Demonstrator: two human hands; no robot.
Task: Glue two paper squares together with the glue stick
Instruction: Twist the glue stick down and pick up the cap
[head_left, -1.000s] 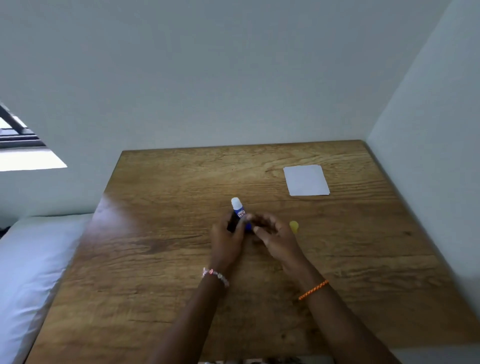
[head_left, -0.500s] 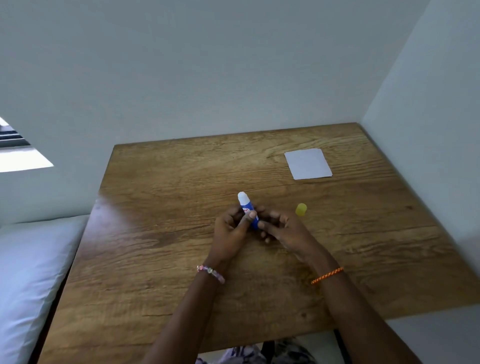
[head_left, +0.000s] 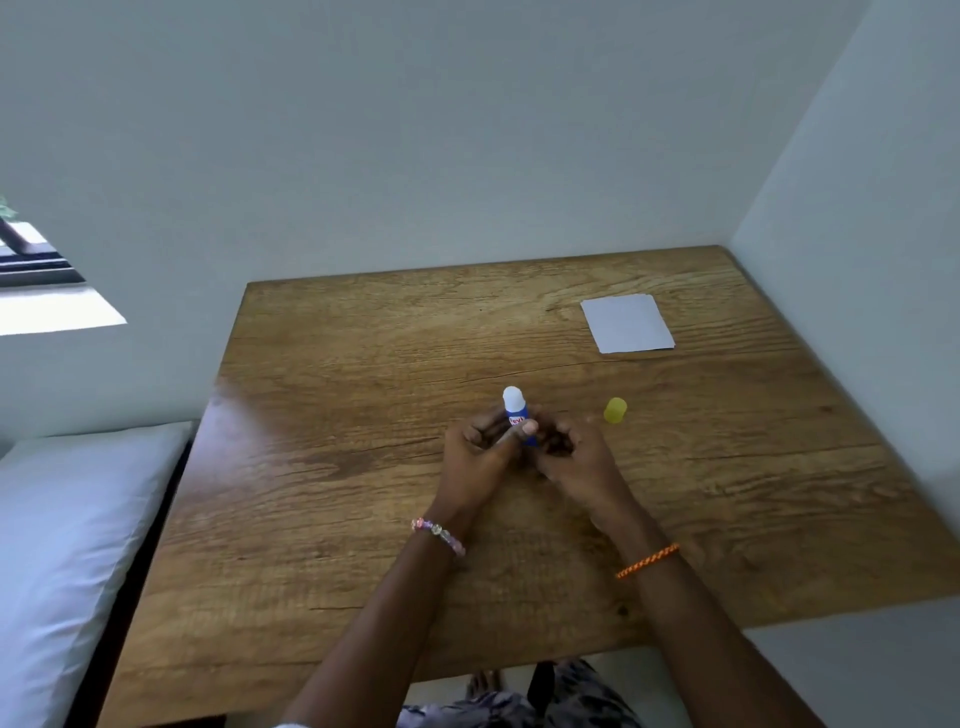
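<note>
A blue glue stick (head_left: 515, 409) with its white glue tip exposed stands upright between my hands at the middle of the wooden table (head_left: 332, 467). My left hand (head_left: 480, 452) grips its barrel, thumb across the label. My right hand (head_left: 574, 457) curls round the stick's lower end, which is hidden by the fingers. The yellow cap (head_left: 615, 410) lies on the table just right of my right hand. The white paper squares (head_left: 627, 322) lie stacked flat at the far right of the table, well beyond both hands.
Walls close the table in at the back and on the right. A white pillow (head_left: 67, 545) lies beside the table's left edge. A window ledge (head_left: 52, 312) shows at the far left.
The view has shifted slightly. Both hands stay on the glue stick; my right hand's fingers have curled tighter around its lower end. Cap and paper have not moved.
</note>
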